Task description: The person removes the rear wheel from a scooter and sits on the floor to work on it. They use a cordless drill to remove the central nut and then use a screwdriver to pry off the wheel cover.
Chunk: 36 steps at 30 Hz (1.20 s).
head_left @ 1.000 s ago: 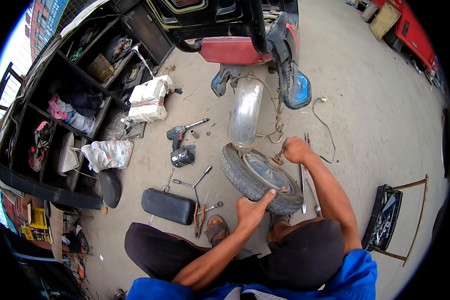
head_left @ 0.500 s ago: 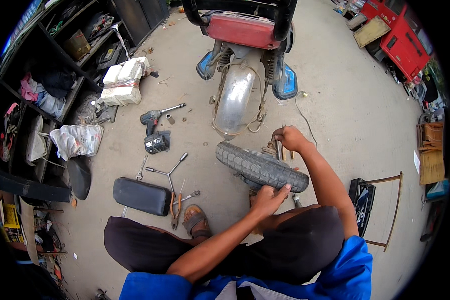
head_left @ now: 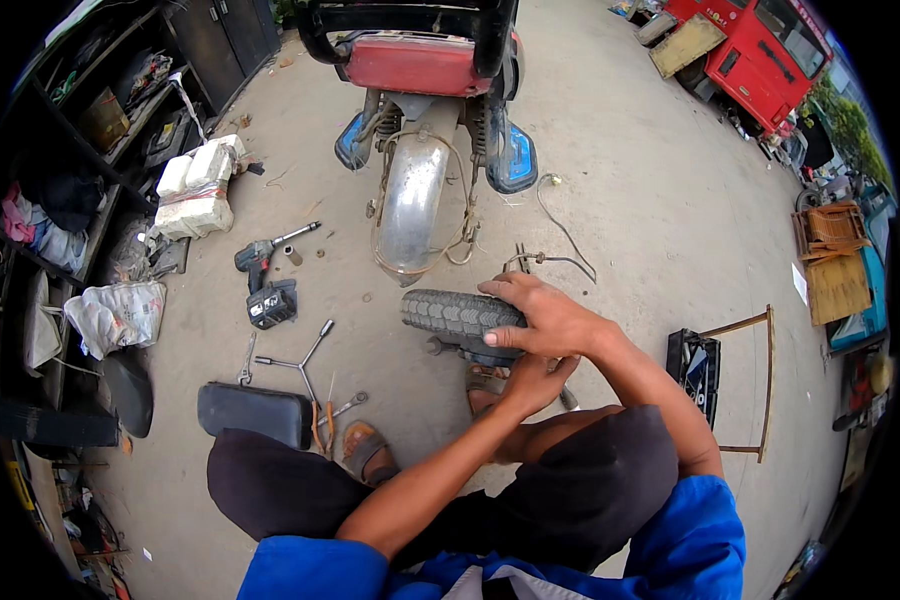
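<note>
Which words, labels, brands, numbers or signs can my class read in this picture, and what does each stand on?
None can be read clearly.
Red vehicle: small marks near its upper edge, too small to read.
White plastic bag: faint markings, too blurred to read.
Tyre: tread shows, but no legible lettering.
Power drill: no legible lettering.

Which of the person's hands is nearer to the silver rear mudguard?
Right. The right hand is on the tyre, closer to the mudguard; the left hand is lower in the picture, below the right one, and farther away.
</note>
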Motion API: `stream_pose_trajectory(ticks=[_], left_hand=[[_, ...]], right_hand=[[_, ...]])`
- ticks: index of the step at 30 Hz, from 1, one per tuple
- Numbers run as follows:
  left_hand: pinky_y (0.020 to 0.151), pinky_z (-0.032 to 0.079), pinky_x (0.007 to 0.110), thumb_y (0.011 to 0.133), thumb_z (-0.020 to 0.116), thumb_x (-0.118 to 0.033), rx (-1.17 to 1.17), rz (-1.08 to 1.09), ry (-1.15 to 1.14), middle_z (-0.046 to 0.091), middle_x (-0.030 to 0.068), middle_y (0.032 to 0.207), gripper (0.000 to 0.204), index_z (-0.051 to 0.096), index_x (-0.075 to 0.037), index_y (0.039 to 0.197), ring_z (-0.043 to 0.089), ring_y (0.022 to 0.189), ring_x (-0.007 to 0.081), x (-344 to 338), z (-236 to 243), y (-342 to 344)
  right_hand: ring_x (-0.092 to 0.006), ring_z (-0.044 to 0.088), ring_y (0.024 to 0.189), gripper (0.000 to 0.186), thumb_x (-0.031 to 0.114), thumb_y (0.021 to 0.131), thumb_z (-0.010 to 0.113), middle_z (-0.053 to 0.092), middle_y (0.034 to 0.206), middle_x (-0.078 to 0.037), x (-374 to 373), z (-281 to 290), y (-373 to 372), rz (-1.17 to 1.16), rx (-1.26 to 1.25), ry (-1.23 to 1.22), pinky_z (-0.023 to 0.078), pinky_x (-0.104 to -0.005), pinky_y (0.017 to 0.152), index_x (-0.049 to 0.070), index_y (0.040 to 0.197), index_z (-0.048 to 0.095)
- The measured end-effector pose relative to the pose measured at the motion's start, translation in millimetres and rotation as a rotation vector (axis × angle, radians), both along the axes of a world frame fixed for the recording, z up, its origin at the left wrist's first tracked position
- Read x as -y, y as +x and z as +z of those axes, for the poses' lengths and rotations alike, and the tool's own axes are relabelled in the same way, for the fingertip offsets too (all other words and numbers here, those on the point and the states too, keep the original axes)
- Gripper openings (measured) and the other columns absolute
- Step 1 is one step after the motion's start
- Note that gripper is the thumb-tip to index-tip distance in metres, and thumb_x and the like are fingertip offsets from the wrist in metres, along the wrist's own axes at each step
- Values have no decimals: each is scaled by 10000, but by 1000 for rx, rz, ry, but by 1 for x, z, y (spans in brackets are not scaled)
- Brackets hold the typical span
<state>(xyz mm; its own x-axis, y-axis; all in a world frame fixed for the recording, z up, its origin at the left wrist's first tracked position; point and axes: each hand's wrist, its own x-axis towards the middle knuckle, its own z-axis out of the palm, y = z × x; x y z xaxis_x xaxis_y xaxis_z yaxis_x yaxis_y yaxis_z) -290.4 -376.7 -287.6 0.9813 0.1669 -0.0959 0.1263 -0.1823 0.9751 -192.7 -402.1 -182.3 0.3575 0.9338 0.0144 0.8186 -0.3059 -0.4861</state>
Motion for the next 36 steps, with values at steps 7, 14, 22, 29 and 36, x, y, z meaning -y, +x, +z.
stream_pose_trajectory(ticks=[7, 14, 22, 29, 36], left_hand=[[1110, 379, 437, 931, 654, -279, 51, -127, 88, 529, 222, 1425, 575, 496, 12, 1401, 492, 1336, 336, 4, -20, 22], [822, 527, 450, 822, 774, -276, -167, -360, 383, 718, 251, 888, 340, 745, 55, 896, 705, 895, 367, -52, 51, 4], [986, 488, 443, 629, 925, -249, -220, -16, 993, 585, 257, 1310, 837, 523, 34, 1306, 597, 1175, 370, -127, 133, 4], [1084, 446, 422, 537, 981, -246, -81, -148, 864, 508, 254, 1421, 1297, 204, 11, 1542, 481, 1340, 397, -149, 76, 23], [1039, 480, 442, 533, 988, -287, -186, -198, 940, 576, 249, 1337, 1200, 290, 17, 1461, 554, 1258, 399, -143, 79, 46]], right_hand=[[-349, 597, 1056, 831, 326, 640, 870, 614, 1101, -131, 11, -7, 6, 25, 217, 29, 520, -437, 862, 57, 1358, 551], [-358, 610, 1039, 781, 282, 625, 852, 665, 1106, -139, 9, -20, 32, 30, 229, 107, 512, -452, 886, 48, 1326, 598], [-367, 605, 1058, 713, 272, 612, 843, 667, 1071, -146, -3, -18, 29, 90, 230, 107, 512, -453, 889, 9, 1236, 620], [-356, 599, 1032, 584, 300, 570, 856, 658, 975, -145, -17, -19, 23, 93, 280, 94, 471, -452, 932, 4, 1027, 646], [-328, 551, 1123, 720, 322, 589, 860, 638, 1113, -142, -1, -30, 22, -67, 489, 276, 385, -455, 1051, -16, 1177, 617]])
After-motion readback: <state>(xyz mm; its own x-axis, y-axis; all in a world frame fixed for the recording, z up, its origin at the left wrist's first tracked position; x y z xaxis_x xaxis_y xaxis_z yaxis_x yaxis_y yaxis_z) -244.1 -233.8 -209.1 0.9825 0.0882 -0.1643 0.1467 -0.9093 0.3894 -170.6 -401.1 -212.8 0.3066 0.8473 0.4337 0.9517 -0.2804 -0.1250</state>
